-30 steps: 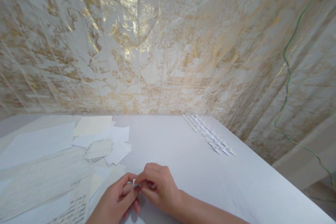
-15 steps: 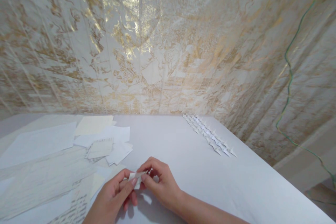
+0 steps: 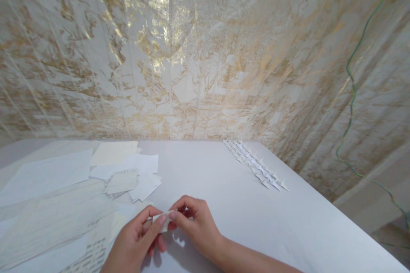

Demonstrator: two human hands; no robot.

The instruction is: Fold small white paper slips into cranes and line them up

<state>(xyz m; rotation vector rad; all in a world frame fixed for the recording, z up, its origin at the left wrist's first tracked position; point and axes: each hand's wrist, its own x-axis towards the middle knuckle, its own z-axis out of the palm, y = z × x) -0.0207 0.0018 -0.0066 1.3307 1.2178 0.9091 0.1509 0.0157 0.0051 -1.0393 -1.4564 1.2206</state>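
Between my two hands is a small folded piece of white paper [image 3: 165, 224], held just above the table near the front. My left hand [image 3: 138, 233] pinches its left side, thumb on top and the other fingers curled behind and below. At the right edge, the thumb and index finger of my right hand [image 3: 196, 221] are closed on the paper. Part of the paper is hidden behind my fingertips. Shadows of both hands fall on the table beneath.
Loose paper sheets [image 3: 48, 175] cover the table's left side, with a stack of small paper squares [image 3: 122, 182] on them. Several rows of small folded paper shapes [image 3: 256, 164] lie at the back right of the white table [image 3: 256, 230]. A green cord [image 3: 351, 94] hangs along the patterned wall [image 3: 179, 59].
The paper has been turned slightly and shows a straighter top edge. My right fingers have shifted a little left and down along it, while my left hand keeps its pinch.
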